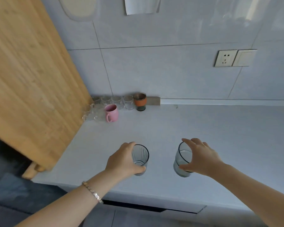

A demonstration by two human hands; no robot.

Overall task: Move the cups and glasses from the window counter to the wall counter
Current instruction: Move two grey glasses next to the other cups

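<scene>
My left hand (121,161) grips a ribbed blue-tinted glass (140,158) from its left side. My right hand (202,158) grips a smooth blue-tinted glass (182,159) from its right side. Both glasses are over the front part of the white counter (203,136); whether they touch it I cannot tell. At the back left corner stand several clear glasses (116,101), clear glass mugs (93,113), a pink mug (111,113) and a dark cup with an orange band (140,101).
A wooden cabinet side (31,79) borders the counter on the left. The tiled wall behind carries a socket (225,58) and a switch (243,57). The counter's front edge runs just below my wrists.
</scene>
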